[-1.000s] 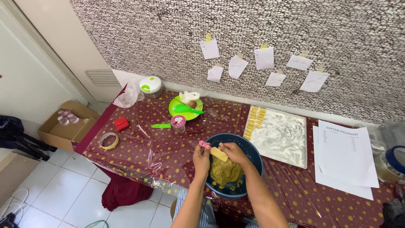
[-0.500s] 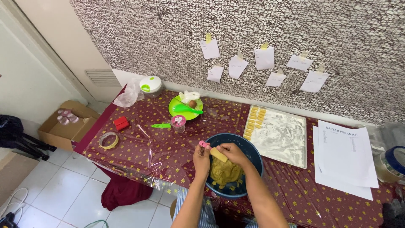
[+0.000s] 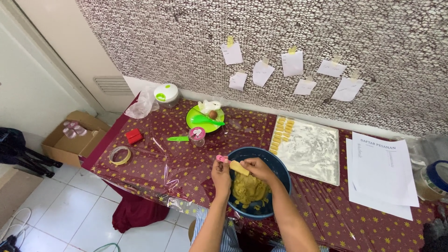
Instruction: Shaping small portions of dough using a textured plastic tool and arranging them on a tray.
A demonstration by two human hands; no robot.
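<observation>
Left hand (image 3: 220,173) closed around a small pink-handled tool (image 3: 221,158), gripping it at the near rim of the blue bowl (image 3: 280,169); right hand (image 3: 255,168) just beside it, fingers pinched on a pale yellow piece of dough (image 3: 239,167) that sits against the tool's end, both hands touching over the bowl. Bowl holds a lump of yellow-green dough (image 3: 248,187), with crumbs toward the near side. Bowl sits on a maroon tablecloth with gold stars (image 3: 154,161) under clear plastic sheet. Right of the bowl, a white floured tray (image 3: 312,151) with two short columns of small yellow shaped pieces (image 3: 281,134) at its left edge. Behind the hands: small pink-lidded jar (image 3: 197,135), green knife-like tool (image 3: 178,138), green plate (image 3: 192,122) with a green spoon and a brown round item on it. Further left: red small box (image 3: 133,136), tape roll (image 3: 120,155), white-lidded container (image 3: 166,93), crumpled clear bag (image 3: 141,105). Printed paper sheets (image 3: 380,170) at far right of table. Paper notes taped to the textured wall (image 3: 291,63). Cardboard box (image 3: 70,140) on the tiled floor at left.
</observation>
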